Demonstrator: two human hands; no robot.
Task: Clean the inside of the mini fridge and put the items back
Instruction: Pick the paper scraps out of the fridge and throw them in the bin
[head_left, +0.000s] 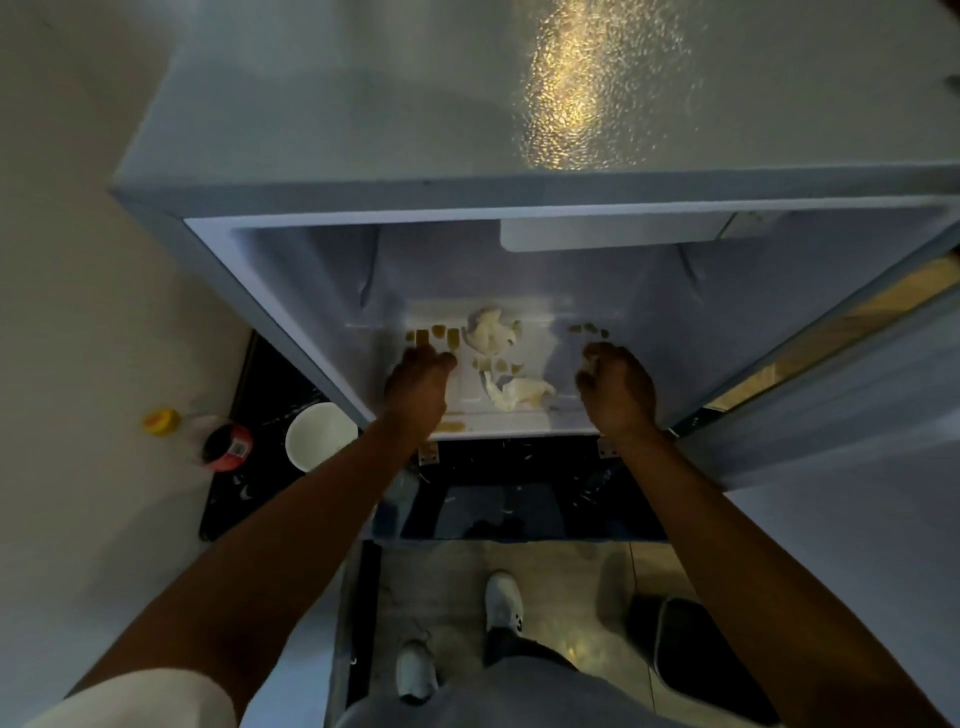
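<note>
The mini fridge (291, 312) stands open below me, and both my hands reach down onto its white floor (519, 415). Two crumpled white tissues (491, 330) (519, 392) lie on that floor among several yellow-brown food bits (431, 338) and a brown smear (449, 427) at the front edge. My left hand (418, 387) rests on the floor at the left, its fingers beside the brown bits. My right hand (615, 389) is at the right, with its fingers curled round something small and pale. More brown bits (587, 329) lie just beyond it.
The fridge door (841, 405) hangs open at the right. On the ground to the left lie a bottle (223, 441) with a yellow cap and red label and a white bowl (319, 434) on a black mat. A dark bin (691, 649) stands by my white shoes (504, 603).
</note>
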